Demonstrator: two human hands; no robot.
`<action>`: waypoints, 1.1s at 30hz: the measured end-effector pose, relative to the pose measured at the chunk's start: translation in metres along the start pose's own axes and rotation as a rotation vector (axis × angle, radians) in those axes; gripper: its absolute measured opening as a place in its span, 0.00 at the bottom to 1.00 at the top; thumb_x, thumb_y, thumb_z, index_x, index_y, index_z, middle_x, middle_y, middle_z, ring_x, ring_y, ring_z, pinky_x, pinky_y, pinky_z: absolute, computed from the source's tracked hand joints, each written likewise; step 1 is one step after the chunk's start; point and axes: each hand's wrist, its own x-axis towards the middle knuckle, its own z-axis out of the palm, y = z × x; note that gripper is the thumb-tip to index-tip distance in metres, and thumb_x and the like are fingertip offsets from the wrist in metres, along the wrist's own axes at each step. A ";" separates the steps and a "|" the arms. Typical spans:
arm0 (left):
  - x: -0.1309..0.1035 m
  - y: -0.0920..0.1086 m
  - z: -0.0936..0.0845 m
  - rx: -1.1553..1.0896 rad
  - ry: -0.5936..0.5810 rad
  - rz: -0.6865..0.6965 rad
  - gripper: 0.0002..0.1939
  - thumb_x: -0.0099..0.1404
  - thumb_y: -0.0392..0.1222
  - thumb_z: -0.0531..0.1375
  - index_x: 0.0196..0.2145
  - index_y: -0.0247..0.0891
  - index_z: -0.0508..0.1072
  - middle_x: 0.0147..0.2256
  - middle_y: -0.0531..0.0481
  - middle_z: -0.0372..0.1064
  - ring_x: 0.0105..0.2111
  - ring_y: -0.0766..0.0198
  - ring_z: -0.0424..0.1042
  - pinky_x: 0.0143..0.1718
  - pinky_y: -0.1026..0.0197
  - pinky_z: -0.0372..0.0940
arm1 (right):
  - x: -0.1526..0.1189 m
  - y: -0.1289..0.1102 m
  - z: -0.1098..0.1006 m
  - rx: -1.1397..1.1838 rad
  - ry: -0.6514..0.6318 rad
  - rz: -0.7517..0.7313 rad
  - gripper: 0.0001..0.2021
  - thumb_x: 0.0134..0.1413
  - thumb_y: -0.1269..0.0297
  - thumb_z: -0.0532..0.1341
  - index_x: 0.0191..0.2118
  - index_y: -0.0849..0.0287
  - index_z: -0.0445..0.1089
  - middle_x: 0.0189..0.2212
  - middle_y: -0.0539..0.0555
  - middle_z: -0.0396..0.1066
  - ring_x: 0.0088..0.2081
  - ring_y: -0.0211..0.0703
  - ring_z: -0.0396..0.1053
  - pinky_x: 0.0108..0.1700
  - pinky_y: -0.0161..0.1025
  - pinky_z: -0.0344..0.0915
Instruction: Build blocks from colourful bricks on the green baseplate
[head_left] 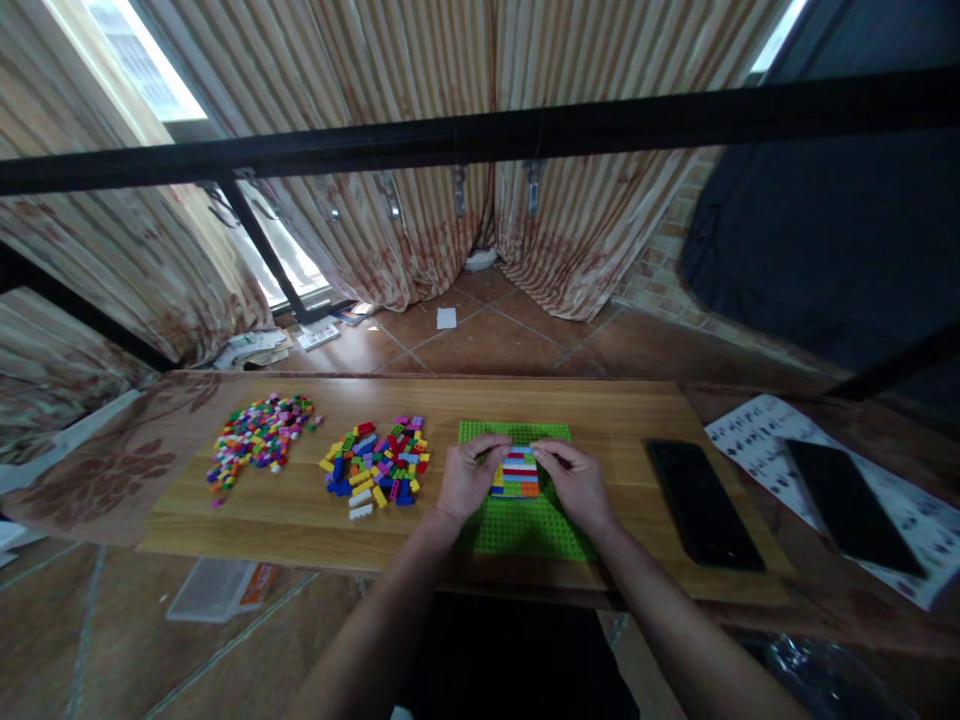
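A green studded baseplate (pixel 525 535) lies on the wooden board in front of me. On it sits a patch of toy bricks (pixel 517 478) in rows of red, white, blue, yellow, green and orange. My left hand (pixel 472 478) is at the patch's left side, thumb and fingers pinched at its far edge. From the right, my right hand (pixel 576 485) pinches at the same far row. A pale toy brick (pixel 519 450) shows between the two sets of fingertips, which partly cover it.
Left of the baseplate lies a pile of larger bricks (pixel 379 465); beyond it, a pile of tiny pieces (pixel 262 435). A black phone (pixel 701 505) rests on the wooden board (pixel 600 410) at right. Farther right, another dark device (pixel 855 505) lies on a printed sheet (pixel 757 425). A black rail (pixel 465 140) crosses ahead.
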 end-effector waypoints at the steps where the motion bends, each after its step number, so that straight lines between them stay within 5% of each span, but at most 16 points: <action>1: 0.000 0.000 0.000 0.005 -0.003 -0.004 0.08 0.61 0.40 0.60 0.34 0.40 0.78 0.34 0.50 0.77 0.34 0.63 0.75 0.40 0.61 0.69 | 0.000 0.000 0.000 -0.003 -0.007 0.005 0.10 0.49 0.56 0.62 0.32 0.56 0.76 0.33 0.53 0.76 0.36 0.45 0.71 0.43 0.43 0.66; 33: -0.003 -0.002 0.000 0.126 -0.009 0.084 0.08 0.62 0.41 0.58 0.36 0.43 0.78 0.37 0.50 0.77 0.36 0.63 0.76 0.42 0.59 0.70 | -0.001 0.000 0.001 -0.084 -0.010 -0.045 0.12 0.50 0.54 0.59 0.32 0.54 0.76 0.33 0.53 0.76 0.37 0.45 0.71 0.44 0.43 0.66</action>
